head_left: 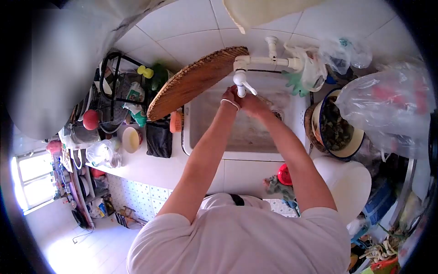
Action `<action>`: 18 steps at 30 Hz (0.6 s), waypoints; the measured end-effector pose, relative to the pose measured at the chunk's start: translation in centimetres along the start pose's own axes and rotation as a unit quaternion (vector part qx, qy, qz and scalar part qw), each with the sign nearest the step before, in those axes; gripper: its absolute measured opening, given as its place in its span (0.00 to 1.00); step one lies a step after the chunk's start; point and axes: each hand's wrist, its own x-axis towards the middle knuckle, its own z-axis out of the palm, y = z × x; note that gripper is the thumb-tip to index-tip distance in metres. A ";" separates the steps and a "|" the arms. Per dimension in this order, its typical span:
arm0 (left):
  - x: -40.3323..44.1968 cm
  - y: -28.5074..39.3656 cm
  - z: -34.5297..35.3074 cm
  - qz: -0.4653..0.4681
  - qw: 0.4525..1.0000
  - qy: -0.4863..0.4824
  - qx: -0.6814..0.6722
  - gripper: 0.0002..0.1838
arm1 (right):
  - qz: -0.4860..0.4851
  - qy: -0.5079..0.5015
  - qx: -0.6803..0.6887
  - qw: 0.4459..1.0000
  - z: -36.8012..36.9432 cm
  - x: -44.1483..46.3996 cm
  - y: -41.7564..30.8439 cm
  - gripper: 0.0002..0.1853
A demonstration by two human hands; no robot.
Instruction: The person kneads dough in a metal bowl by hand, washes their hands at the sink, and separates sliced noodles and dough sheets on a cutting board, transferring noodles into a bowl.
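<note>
Both hands are together under the white tap (240, 81), over the white sink (200, 132). My left hand (231, 94) has a white band at its wrist and lies just left of the spout; its fingers are partly hidden by the tap. My right hand (251, 104) meets it from the right, its fingers turned inward and mostly covered by the spout and lever. Whether anything is between the hands cannot be made out. A drain (276, 115) shows right of my right hand.
A round woven tray (196, 84) leans behind the sink's left side. An enamel basin (335, 128) with dark contents stands at the right, beside plastic bags (388, 105). A green glove (295, 83) hangs near the pipe. A black rack (114, 77) and a bowl (131, 139) are at the left.
</note>
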 end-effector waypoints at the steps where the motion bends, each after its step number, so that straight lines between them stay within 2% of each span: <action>1: -0.6 0.2 0.1 0.010 1.000 0.018 0.010 0.22 | 0.009 0.022 -0.052 0.998 1.3 1.6 0.7 0.20; 2: -2.6 0.6 0.6 -0.052 0.999 0.000 0.011 0.23 | 0.007 0.022 -0.051 0.998 2.8 2.8 1.2 0.20; 3: -3.8 0.8 0.8 -0.114 0.993 -0.017 0.012 0.24 | 0.089 0.113 -0.006 0.990 4.6 3.8 1.7 0.20; 4: -1.7 0.2 -0.5 -0.113 0.993 -0.017 0.014 0.24 | 0.170 0.202 0.040 0.964 6.6 5.0 2.6 0.21; 5: 2.3 -1.0 -2.8 -0.102 0.978 -0.153 -0.095 0.24 | 0.007 0.319 0.084 0.944 9.1 7.4 4.9 0.18; 6: 4.7 -1.6 -3.9 -0.089 0.932 -0.286 -0.202 0.24 | 0.005 0.320 0.084 0.944 7.7 6.8 2.7 0.18; 7: 2.9 -2.0 -2.6 -0.045 0.968 -0.182 -0.165 0.23 | 0.060 0.302 0.081 0.948 4.9 5.1 -1.1 0.15; 8: 1.9 -1.9 -2.3 -0.043 0.968 -0.182 -0.166 0.23 | 0.076 0.283 0.053 0.955 4.1 4.9 -2.1 0.13; 10: 0.3 -1.6 -1.9 -0.035 0.911 -0.342 -0.227 0.22 | 0.089 0.262 0.023 0.961 4.6 6.2 -1.3 0.11; 11: -1.5 -1.1 -1.0 -0.034 0.911 -0.342 -0.229 0.22 | 0.059 0.304 -0.045 0.950 6.8 8.0 1.4 0.09; 12: -3.6 -0.2 0.1 -0.035 0.930 -0.304 -0.206 0.20 | 0.028 0.345 -0.112 0.931 8.0 9.0 2.9 0.07; 13: -4.7 0.2 0.8 -0.035 0.946 -0.265 -0.183 0.18 | 0.025 0.345 -0.115 0.931 6.9 7.8 1.0 0.07; 14: -4.3 0.0 0.8 -0.033 0.945 -0.266 -0.186 0.18 | 0.096 0.380 0.231 0.890 4.7 5.4 -2.6 0.05; 15: -3.5 -0.3 0.8 0.005 0.954 -0.236 -0.183 0.18 | 0.156 0.365 0.547 0.737 3.3 3.9 -4.8 0.03; 16: -2.4 -0.7 0.7 0.043 0.961 -0.205 -0.179 0.17 | 0.153 0.363 0.544 0.741 4.1 4.3 -3.5 0.03; 17: -1.5 -1.0 0.1 0.045 0.960 -0.206 -0.186 0.17 | 0.092 0.284 0.670 0.679 5.1 4.3 -2.1 0.03; 18: -0.1 -1.4 -0.8 0.020 0.951 -0.236 -0.197 0.17 | 0.097 0.247 0.693 0.671 4.6 3.1 -2.4 0.06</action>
